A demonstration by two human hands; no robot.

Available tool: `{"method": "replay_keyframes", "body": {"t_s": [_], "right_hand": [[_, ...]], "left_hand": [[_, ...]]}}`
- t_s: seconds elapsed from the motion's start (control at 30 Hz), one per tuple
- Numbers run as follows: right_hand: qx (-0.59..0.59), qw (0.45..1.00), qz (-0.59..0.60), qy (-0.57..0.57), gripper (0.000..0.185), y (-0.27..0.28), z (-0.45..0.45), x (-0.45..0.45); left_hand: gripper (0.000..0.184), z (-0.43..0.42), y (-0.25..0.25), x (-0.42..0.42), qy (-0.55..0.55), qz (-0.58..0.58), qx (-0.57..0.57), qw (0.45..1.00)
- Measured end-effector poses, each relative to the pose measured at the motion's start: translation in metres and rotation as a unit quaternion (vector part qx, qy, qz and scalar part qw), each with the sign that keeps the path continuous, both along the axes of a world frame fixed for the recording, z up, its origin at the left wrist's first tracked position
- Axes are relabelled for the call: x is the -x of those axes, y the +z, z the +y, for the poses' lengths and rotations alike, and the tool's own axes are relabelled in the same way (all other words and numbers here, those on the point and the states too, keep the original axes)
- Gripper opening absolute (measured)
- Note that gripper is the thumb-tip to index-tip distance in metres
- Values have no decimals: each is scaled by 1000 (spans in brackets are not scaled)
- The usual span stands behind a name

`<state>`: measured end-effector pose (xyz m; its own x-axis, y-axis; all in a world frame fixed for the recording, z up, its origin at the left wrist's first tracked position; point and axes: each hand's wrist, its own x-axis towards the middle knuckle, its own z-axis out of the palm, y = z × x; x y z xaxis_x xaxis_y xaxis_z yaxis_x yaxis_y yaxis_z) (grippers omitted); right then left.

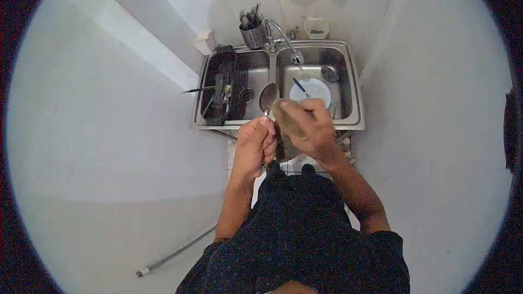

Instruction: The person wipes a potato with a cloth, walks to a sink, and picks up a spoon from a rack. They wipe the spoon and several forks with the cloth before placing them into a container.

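Note:
A large metal spoon (268,97) points bowl-up over the sink divider, its handle gripped in my left hand (255,144), which is closed. Beside the bowl, on its right, my right hand (311,128) is closed on a brownish-green scrubbing pad (289,120), slightly blurred. The pad is at the lower right of the spoon's bowl; whether they touch is hard to tell. Behind my right hand, a white plate (311,90) lies in the right basin with a dark-handled utensil (299,84) on it.
The double sink (357,98) has a curved faucet (283,35) between its basins. A dark rack (220,68) with utensils stands in the left basin. Behind are a perforated cutlery holder (254,37) and a pale container (316,27). A dark scrubber (329,73) lies in the right basin.

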<state>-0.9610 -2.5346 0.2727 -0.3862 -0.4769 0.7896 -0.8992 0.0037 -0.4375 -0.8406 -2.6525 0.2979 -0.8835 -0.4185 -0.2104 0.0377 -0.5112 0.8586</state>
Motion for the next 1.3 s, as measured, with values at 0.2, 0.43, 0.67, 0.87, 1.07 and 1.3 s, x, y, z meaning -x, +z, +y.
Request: {"method": "replay_keyframes", "body": {"t_s": [0.2, 0.43, 0.67, 0.87, 1.07, 1.3], "right_hand": [[-42, 997, 51, 41, 44, -2, -8, 4], [-31, 995, -59, 76, 40, -12, -12, -1], [-18, 999, -30, 41, 54, -8, -5, -8], [-105, 989, 102, 7, 52, -6, -5, -6], [-87, 983, 146, -71, 53, -12, -10, 20], [-66, 985, 155, -23, 50, -21, -18, 12]], "left_hand": [[28, 6, -1, -2, -10, -22, 40, 999], [29, 6, -9, -5, -8, -27, 15, 999], [29, 3, -14, -6, -15, -14, -6, 1000], [29, 3, -10, -6, 0, -45, 5, 999], [29, 7, -14, -5, -13, -51, 8, 999], [29, 5, -19, -10, -3, -57, -3, 998]]}}
